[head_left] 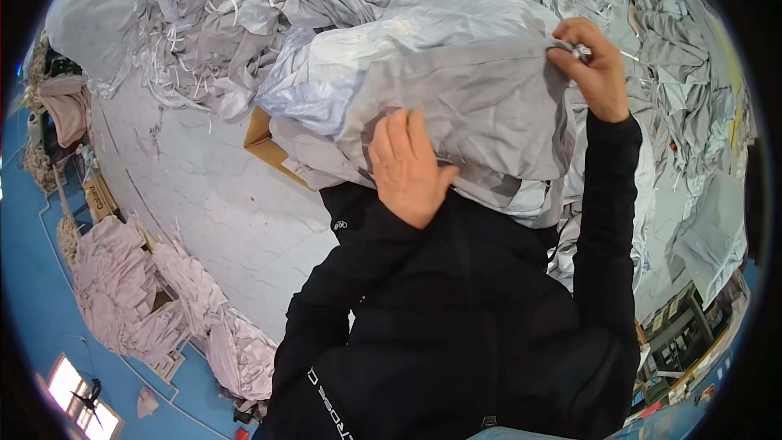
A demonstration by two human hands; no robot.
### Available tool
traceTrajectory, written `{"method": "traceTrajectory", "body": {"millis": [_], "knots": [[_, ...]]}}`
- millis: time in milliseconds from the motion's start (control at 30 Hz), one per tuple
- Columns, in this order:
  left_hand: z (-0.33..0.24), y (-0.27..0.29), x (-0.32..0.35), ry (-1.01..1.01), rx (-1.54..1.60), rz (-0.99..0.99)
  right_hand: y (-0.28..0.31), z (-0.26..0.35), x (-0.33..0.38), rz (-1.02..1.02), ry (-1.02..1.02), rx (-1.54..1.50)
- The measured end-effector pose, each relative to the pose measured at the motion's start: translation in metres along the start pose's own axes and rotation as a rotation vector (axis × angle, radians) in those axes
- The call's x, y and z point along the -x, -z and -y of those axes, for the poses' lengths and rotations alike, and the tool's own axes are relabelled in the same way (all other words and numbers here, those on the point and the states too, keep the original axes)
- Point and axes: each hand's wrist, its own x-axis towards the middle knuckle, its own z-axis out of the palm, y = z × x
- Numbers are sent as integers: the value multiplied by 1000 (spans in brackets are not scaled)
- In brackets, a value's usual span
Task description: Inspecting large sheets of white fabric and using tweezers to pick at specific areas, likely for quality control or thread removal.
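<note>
A grey piece of cloth (481, 106) lies spread in front of me, over a pile of similar fabric. My left hand (407, 167) rests flat on its near left edge, fingers stretched out and thumb apart. At the cloth's far right corner, my right hand (593, 65) pinches the fabric between thumb and fingers. A small shiny metal piece (582, 52) shows in that hand, too little of it to name. Just beyond the grey cloth lies a bunched pale blue-white cloth (358, 57). Folded grey layers (509, 189) show beneath its near edge, against my black jacket.
Heaps of crumpled grey cloth (220, 33) cover the table's far side, with more cloth (676, 65) at right. An open cardboard box (273, 147) sits under the fabric. Left on the blue floor (49, 293) lie pinkish-grey bundles (122, 285). A dark rack (676, 338) stands lower right.
</note>
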Motion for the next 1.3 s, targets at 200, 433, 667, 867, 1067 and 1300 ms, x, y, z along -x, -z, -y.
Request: {"method": "traceTrajectory", "body": {"millis": [200,433,667,867,1067,1300], "knots": [[69,8,11,-115,28,-64,47,44,25,-131,-230,-64],[107,73,20,452,1230,-244,115,61,73,-223,-297,-130],[96,150,-41,176,972,245,161,75,78,-154,-326,36],[117,53,-90,28,-108,196,81,-88,60,-301,-314,212],[15,5,-91,-217,325,-131,1,-40,55,-616,-296,207],[-17,-53,-112,-291,488,-51,-45,28,47,-432,-338,-132]]}}
